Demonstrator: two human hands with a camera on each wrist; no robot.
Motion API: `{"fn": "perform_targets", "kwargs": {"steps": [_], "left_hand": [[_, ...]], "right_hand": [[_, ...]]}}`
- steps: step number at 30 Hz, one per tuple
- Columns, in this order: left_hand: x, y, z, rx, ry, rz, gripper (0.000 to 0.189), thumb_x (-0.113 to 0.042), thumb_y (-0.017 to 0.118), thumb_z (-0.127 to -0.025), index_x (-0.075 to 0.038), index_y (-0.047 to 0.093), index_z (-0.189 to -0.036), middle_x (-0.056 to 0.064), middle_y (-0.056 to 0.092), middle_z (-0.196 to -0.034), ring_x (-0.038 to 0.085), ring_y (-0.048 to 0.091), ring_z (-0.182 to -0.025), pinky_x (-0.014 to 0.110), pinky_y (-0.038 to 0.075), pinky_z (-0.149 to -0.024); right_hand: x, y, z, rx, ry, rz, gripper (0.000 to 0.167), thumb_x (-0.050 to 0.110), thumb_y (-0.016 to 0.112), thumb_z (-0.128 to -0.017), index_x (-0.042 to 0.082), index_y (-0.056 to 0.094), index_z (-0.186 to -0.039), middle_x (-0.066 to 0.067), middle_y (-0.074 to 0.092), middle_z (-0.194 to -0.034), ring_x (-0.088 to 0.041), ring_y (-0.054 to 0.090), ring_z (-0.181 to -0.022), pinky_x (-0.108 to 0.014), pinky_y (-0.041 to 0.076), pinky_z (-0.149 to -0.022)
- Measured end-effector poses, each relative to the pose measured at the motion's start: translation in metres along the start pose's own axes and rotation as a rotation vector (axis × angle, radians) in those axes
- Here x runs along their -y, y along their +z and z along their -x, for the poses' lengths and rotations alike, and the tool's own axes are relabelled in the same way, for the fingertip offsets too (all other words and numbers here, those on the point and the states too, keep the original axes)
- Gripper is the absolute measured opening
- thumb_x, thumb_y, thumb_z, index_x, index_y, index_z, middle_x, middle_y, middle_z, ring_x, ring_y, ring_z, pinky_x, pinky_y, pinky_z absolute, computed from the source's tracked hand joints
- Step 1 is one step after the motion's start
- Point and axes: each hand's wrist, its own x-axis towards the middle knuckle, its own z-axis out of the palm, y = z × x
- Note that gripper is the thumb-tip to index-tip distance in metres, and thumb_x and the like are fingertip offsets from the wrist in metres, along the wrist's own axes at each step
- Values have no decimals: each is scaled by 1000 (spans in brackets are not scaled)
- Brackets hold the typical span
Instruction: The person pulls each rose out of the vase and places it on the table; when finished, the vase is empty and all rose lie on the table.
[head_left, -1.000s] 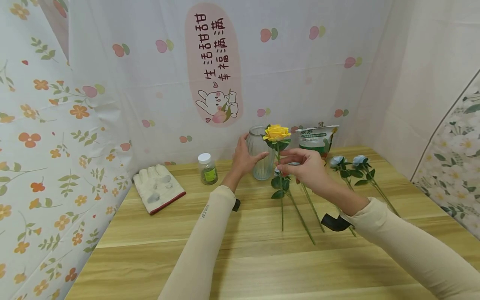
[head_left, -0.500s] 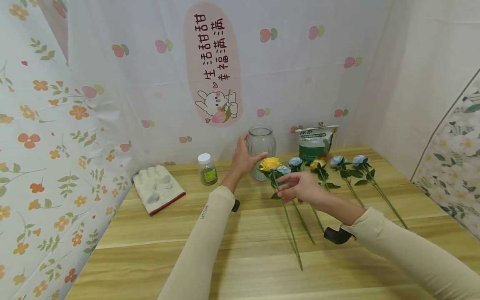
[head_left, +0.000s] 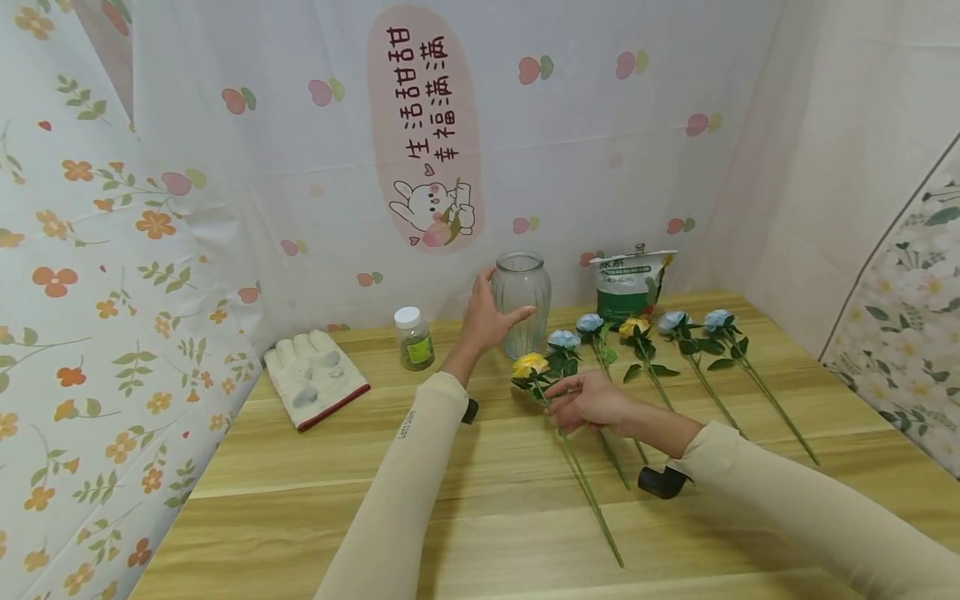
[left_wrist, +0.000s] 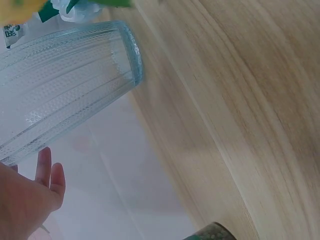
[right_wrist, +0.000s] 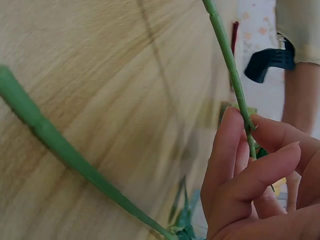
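Note:
A clear ribbed glass vase [head_left: 522, 292] stands upright at the back of the table. My left hand [head_left: 487, 321] is at the vase's left side, thumb stretched across its front and fingers fairly straight along the side; in the left wrist view two fingertips [left_wrist: 44, 160] show right at the glass. My right hand [head_left: 588, 402] pinches the green stem [right_wrist: 230, 65] of a yellow rose [head_left: 530, 365] between thumb and fingertips. The bloom points away toward the vase, and the long stem slants toward the near side of the table.
Right of the vase lie several blue roses [head_left: 718, 320] and another yellow rose [head_left: 635, 327]. A green and white pouch [head_left: 628, 287] stands behind them. A white-capped jar [head_left: 416, 342] and a white glove [head_left: 315, 377] are on the left.
The yellow rose has swung from upright before the vase to a low slant, its bloom dropping down and left. My right hand has lowered with it; the left hand stays at the vase.

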Motion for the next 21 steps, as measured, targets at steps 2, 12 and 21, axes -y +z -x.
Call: {"fn": "perform_targets", "kwargs": {"steps": [2,12,21], "left_hand": [[0,0,0,2,2,1,101,-52,78,-81,-14,20,-155,11,31,-157,32,36,-141,52,34,-111],[4,-2,3,14,9,6,100,-51,77,-82,-15,19,-155,10,30,-158,33,36,-140,54,35,-110],[-5,-9,1,19,-11,-62,100,-52,76,-83,-14,18,-156,10,31,-157,33,38,-139,53,35,-109]], "right_hand": [[-2,3,-3,-6,11,-13,45,-2,69,-86,-6,58,-129,-20,70,-112,-18,71,-64,-21,37,-42],[-10,11,-16,-32,86,-37,41,-6,71,-85,-7,60,-124,-15,73,-100,-19,68,-57,-25,53,-50],[-7,9,-15,-34,2,31,37,-10,67,-85,-14,59,-121,-22,70,-101,-21,70,-75,-37,59,-66]]}}
